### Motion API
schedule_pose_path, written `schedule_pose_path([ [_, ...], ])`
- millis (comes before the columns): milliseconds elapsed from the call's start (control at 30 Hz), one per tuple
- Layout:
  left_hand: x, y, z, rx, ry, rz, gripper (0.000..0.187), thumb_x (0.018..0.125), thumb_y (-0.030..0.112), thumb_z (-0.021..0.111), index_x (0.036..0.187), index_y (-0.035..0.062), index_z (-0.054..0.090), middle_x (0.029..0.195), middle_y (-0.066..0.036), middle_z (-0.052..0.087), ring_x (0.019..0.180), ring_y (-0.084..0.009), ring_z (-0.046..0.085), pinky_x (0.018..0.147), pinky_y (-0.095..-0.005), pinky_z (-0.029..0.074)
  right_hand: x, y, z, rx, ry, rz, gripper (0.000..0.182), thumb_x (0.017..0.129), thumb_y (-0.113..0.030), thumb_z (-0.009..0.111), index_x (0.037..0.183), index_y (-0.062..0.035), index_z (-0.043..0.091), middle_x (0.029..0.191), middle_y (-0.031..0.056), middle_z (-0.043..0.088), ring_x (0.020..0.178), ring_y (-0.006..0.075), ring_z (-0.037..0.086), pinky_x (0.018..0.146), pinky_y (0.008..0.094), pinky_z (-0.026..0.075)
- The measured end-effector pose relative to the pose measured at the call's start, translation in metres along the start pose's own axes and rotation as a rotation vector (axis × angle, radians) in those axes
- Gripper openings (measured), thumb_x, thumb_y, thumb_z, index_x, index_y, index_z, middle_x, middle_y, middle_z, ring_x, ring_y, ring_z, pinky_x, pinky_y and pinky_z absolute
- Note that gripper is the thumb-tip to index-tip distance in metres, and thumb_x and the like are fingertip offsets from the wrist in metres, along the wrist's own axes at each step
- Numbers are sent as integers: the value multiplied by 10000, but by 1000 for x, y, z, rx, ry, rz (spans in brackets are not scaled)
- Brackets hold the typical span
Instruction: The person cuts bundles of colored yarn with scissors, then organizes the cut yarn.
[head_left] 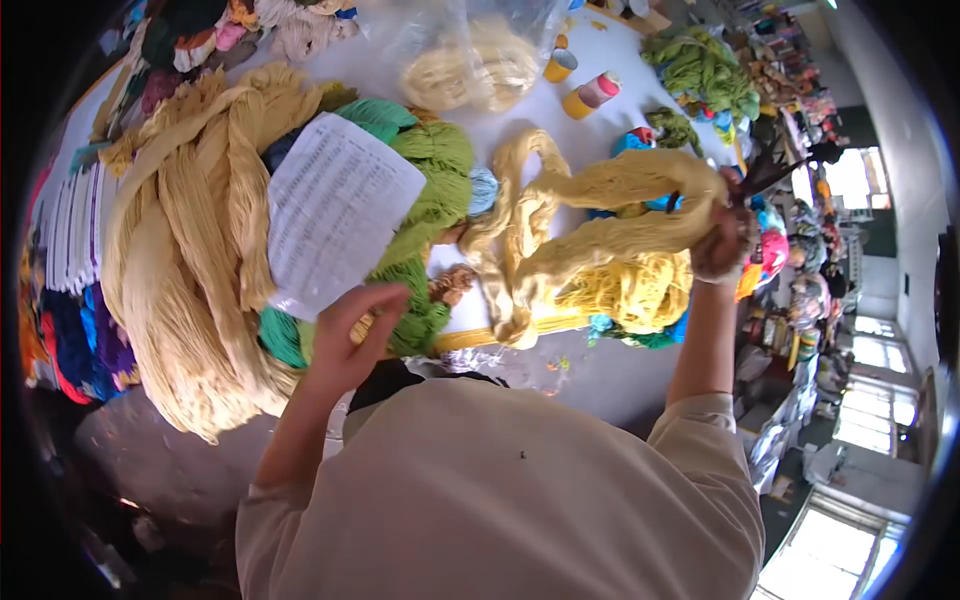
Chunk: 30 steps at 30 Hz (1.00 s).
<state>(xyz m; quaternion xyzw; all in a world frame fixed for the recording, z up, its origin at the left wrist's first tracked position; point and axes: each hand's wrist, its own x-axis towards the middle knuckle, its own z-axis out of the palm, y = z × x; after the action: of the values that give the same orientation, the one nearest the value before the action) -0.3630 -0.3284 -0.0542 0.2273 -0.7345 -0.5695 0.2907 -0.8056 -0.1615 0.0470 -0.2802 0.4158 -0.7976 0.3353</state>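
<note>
Plain beige shirt (500,510), loose; left sleeve (272,530), right sleeve (705,440) matching, both short; tiny dark speck (522,455) mid-shirt.

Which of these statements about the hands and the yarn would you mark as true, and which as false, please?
1. The right hand holds a looped cream skein. True.
2. The left hand is near the lower edge of the printed sheet. True.
3. The sheet lies beneath all the yarn. False: it lies on top of yarn, overlapping the green yarn.
4. The yarn at the clear plastic is bright red. False: it is pale cream.
5. The left hand has its grip on the same skein as the right. False: it is away from that skein.
</note>
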Motion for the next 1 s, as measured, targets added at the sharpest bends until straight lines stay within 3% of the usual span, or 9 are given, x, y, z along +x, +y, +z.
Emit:
schedule_pose_path([
  [100,26,12,84,-149,-55,244,308,871,-109,537,1132,23,635,1076,-136,685,994,-252,672,876,-336,516,-5,-59,18,-750,86,-381,508,860,-118,572,1339,15,469,1235,188,606,1001,278,677,784,387,618],
  [233,52,48,201,-451,-261,338,229,874,-129,441,961,1,609,1007,-100,634,949,-189,619,854,-306,486,-77,-123,94,-251,-259,-134,570,865,-111,641,1374,41,433,1075,80,626,999,236,653,798,498,602],
  [367,65,96,281,-592,-260,35,164,889,-21,494,882,51,641,854,-61,658,801,-134,598,749,-306,478,-148,-172,72,-372,-350,-238,456,1005,-184,489,1406,19,413,976,6,602,952,139,608,822,328,535],
  [433,60,119,236,-363,-677,-28,478,930,244,639,1365,75,536,1372,-121,539,1261,-150,509,1029,-337,433,-178,-198,47,-412,-525,-208,429,1018,-273,501,1333,19,475,881,-34,594,798,91,592,745,307,523],
  [500,25,111,217,-1169,-692,-10,886,830,421,760,1532,127,307,1583,-123,286,1447,-253,309,1159,-421,316,-221,-189,38,-550,-382,-248,648,820,-343,789,1257,18,476,1045,92,635,945,192,643,840,337,525],
  [633,-44,145,174,-1212,-442,525,1082,767,660,712,1572,168,181,1629,-197,99,1489,-407,148,1198,-519,203,-260,-127,1,-582,-363,48,575,715,-26,790,1241,-38,557,1106,68,637,1081,186,599,931,314,459],
  [767,-78,171,167,-1363,106,316,1142,803,849,418,1521,-17,222,1571,-215,280,1455,-339,283,1190,-472,235,-263,-63,37,-827,-701,33,611,737,-135,859,1262,-8,573,1049,81,664,925,152,620,813,304,497],
  [867,-103,161,162,-1369,214,207,1031,867,795,387,1484,-27,304,1500,-203,403,1339,-313,456,1122,-450,363,-280,-39,78,-584,-903,459,443,821,-14,735,1248,-56,627,725,-42,605,633,14,541,580,186,425],
  [1000,-135,148,136,-1452,344,213,974,884,785,363,1440,-15,372,1404,-249,483,1235,-344,540,1061,-454,424,-283,-11,128,-513,-925,843,265,933,-41,576,1186,-32,656,728,-10,659,578,14,542,531,173,405],
])
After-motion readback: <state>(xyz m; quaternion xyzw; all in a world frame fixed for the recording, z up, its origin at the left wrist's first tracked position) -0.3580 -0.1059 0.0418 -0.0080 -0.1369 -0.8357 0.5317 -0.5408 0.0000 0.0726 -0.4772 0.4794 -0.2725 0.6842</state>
